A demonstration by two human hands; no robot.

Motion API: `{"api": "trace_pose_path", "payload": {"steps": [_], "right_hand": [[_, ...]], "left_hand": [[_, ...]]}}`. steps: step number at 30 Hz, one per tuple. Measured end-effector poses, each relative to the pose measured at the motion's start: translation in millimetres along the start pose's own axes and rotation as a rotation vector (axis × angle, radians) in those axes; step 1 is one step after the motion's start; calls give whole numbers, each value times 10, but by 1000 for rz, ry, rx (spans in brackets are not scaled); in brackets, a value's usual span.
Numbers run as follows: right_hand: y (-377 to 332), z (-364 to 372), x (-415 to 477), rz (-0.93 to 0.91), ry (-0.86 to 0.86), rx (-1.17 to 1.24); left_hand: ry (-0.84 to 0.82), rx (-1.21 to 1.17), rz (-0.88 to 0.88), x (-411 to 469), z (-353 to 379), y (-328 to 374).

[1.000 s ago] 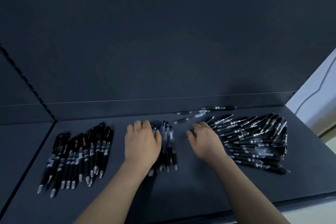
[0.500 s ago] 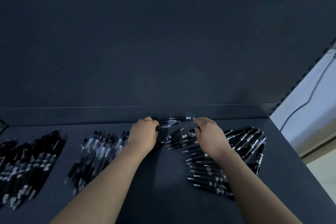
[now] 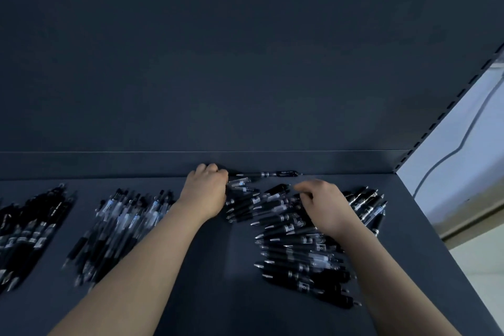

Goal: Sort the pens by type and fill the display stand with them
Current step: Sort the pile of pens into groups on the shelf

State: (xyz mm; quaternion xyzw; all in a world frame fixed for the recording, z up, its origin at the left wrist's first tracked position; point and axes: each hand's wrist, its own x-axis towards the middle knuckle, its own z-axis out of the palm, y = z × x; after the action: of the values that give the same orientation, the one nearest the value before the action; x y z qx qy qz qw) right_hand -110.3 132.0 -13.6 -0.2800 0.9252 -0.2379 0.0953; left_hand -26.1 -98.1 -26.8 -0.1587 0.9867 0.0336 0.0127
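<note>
your left hand (image 3: 207,189) curled round clear-barrelled plastic pens (image 3: 237,182) at twelve o'clock; your right hand (image 3: 324,206) sat over the black pen heap (image 3: 294,251), grip unclear. mid-sort: they probably needed moving to the nine o'clock pile (image 3: 128,215).

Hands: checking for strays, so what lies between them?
Head view: loose black pens, the unsorted pile's edge, lie between the left hand and the right hand.

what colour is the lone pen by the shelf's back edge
The single slim pen is mostly black with a pale band, head view.
</note>
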Motion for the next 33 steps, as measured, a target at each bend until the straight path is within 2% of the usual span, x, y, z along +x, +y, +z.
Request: {"api": "trace_pose_path", "payload": {"steps": [3, 6, 10, 14, 22, 28, 31, 33], "right_hand": [[55, -19, -20, -38, -49, -77], [60, -9, -7, -67, -88, -134], [57, -6, 31, -78, -53, -121], [-12, 8, 21, -94, -108, -82], [-67, -44, 130, -4, -257, -50], [-82, -72, 184, 1, -406, -66], [-67, -64, 191, 11, -427, -68], [-38, -68, 187, -7, -381, -60]], "left_hand": [[-50, 46, -10, -32, 2, 23], [-19, 21, 15, -88, -43, 38], [53, -179, 62, -195, -174, 143], [-40, -278, 88, -244, -146, 323], [-71, -337, -62, -217, -55, 382], [-108, -365, -104, -238, -27, 404], [-113, -407, -105, -270, 2, 409], [-106, -408, -96, -298, 0, 405]]}}
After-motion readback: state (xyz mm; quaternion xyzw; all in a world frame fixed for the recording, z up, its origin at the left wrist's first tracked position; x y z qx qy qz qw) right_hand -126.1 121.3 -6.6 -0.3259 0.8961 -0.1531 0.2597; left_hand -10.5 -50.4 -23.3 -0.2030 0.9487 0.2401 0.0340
